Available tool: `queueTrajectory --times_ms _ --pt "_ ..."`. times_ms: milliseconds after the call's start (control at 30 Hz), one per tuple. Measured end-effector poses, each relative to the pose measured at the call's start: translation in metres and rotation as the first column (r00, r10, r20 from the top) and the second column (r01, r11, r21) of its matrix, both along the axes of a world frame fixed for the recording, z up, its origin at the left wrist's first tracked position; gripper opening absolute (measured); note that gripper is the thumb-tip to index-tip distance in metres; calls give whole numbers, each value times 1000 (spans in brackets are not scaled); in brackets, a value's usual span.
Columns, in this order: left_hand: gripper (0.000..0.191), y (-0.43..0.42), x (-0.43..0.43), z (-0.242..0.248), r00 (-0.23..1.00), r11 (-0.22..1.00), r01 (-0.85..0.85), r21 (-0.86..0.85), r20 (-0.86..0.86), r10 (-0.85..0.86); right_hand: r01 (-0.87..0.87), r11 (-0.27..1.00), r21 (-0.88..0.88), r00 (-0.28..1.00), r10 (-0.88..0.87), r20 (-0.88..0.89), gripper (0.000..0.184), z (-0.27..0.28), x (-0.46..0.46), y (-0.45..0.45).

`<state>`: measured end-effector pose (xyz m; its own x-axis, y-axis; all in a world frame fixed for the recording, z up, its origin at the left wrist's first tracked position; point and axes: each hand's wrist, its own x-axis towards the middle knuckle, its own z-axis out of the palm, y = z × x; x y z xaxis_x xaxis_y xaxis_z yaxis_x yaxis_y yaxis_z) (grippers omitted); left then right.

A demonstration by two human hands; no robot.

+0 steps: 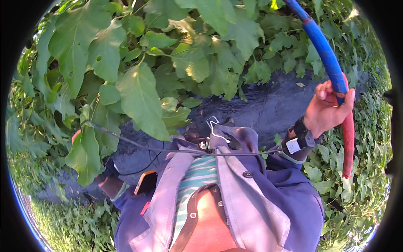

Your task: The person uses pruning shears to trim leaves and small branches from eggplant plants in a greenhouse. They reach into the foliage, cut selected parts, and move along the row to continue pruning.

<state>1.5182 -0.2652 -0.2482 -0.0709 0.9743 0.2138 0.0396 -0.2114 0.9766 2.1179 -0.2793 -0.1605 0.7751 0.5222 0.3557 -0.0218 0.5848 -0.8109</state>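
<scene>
My right hand (329, 105), palm turned up at the right, has its fingers and thumb around a curved rod (324, 53), probably a tool handle. The rod is blue above the hand, with reddish bands, and a worn red length hangs below it. Its upper end runs out of view at the top. Broad lobed leaves (141, 97) cover most of my left hand (76, 136) at the left; only a small reddish patch shows at their edge, so its grip cannot be made out. My left sleeve cuff (119, 191) shows below the leaves.
A dark cable (189, 151) stretches across my front toward a device strapped on my right wrist (297, 143). Dark plastic sheeting (270, 100) covers the ground between leafy plant rows. A phone (146, 182) in an orange case sits at my jacket's side. A white wire (214, 126) hangs in front.
</scene>
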Motion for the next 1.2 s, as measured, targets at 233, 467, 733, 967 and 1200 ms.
queueTrajectory --times_ms 233,467,733,967,1200 --pt "12 -64 154 74 904 934 -277 225 -268 333 -41 999 19 998 42 -57 52 -17 108 -13" --pt "12 -30 315 69 894 999 -30 12 -447 32 11 999 -45 970 -22 -244 50 -61 202 -48" --pt "13 39 386 -20 671 956 137 -259 -686 -282 142 986 -87 947 -161 -278 49 -86 265 -97" --pt "17 48 410 -74 577 870 203 -450 -662 -477 210 972 -109 929 -233 -287 48 -97 277 -111" --pt "19 57 405 -93 475 873 182 -452 -737 -480 107 994 -33 963 -112 -243 48 -93 260 -86"
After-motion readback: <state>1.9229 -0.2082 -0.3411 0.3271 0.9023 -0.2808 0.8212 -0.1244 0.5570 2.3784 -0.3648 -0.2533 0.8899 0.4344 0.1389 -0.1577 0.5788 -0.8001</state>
